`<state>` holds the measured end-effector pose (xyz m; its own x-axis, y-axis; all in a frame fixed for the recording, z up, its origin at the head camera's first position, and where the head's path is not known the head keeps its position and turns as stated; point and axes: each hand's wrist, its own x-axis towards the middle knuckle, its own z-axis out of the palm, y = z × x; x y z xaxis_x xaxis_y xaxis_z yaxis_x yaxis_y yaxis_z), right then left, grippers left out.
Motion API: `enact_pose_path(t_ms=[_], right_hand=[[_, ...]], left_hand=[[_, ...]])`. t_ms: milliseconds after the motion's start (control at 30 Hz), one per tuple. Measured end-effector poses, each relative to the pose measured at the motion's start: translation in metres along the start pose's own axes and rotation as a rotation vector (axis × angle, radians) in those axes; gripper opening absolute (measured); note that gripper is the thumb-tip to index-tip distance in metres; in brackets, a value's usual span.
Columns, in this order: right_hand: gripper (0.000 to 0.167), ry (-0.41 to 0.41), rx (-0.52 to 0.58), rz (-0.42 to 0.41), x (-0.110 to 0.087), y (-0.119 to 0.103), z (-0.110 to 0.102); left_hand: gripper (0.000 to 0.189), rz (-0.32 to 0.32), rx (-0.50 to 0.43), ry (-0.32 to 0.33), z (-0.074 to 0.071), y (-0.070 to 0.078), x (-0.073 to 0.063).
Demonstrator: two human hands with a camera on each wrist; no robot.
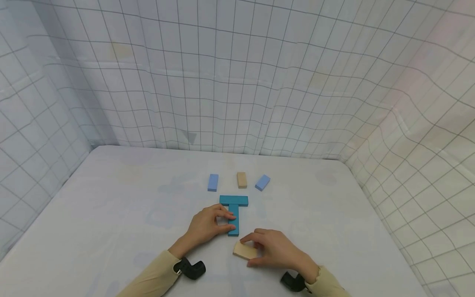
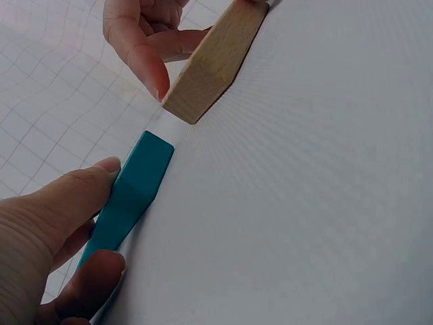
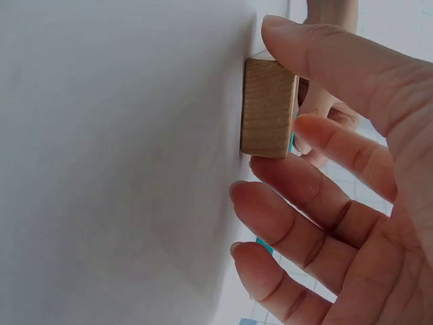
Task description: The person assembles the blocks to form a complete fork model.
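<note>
In the head view, two teal blocks meet in a T: a crosswise teal block (image 1: 233,201) and a lengthwise teal block (image 1: 233,209) below it. My left hand (image 1: 205,225) reaches in from the left and holds the lengthwise one with thumb and fingertips, also seen in the left wrist view on the teal block (image 2: 139,177). Just nearer to me, my right hand (image 1: 276,249) grips a plain wooden block (image 1: 243,250) between thumb and fingers. From the right wrist, the end of that wooden block (image 3: 268,108) shows, with the other fingers spread below it.
Beyond the T lie a light blue block (image 1: 213,182), a small wooden block (image 1: 242,180) and a second light blue block (image 1: 262,182) turned at an angle. A white cloth covers the table (image 1: 111,198). Grid-patterned curtains (image 1: 222,82) surround the back and sides.
</note>
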<state>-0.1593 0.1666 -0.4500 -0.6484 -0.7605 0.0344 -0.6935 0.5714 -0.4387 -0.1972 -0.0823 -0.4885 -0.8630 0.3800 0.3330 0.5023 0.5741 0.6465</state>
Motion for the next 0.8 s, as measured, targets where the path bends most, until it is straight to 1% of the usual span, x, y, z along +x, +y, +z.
enact_pose_path(t_ms=[200,433,667,800], right_hand=[[0.049,-0.013,-0.024,0.012,-0.0034,0.0018,-0.0015],[0.049,-0.013,-0.028,0.036,-0.0062,0.0037,-0.0029],[0.051,0.039,-0.054,0.053,-0.0059,0.0056,-0.0004],[0.059,0.055,-0.067,0.045,-0.0055,0.0055,-0.0014]], left_hand=[[0.027,-0.012,0.000,-0.009,0.0009,-0.0010,0.0003],[0.027,-0.027,-0.010,-0.016,0.0002,-0.0006,0.0004],[0.028,-0.020,-0.007,-0.016,-0.0004,-0.0002,0.0002],[0.027,-0.020,-0.002,-0.016,-0.0008,0.0005,-0.0002]])
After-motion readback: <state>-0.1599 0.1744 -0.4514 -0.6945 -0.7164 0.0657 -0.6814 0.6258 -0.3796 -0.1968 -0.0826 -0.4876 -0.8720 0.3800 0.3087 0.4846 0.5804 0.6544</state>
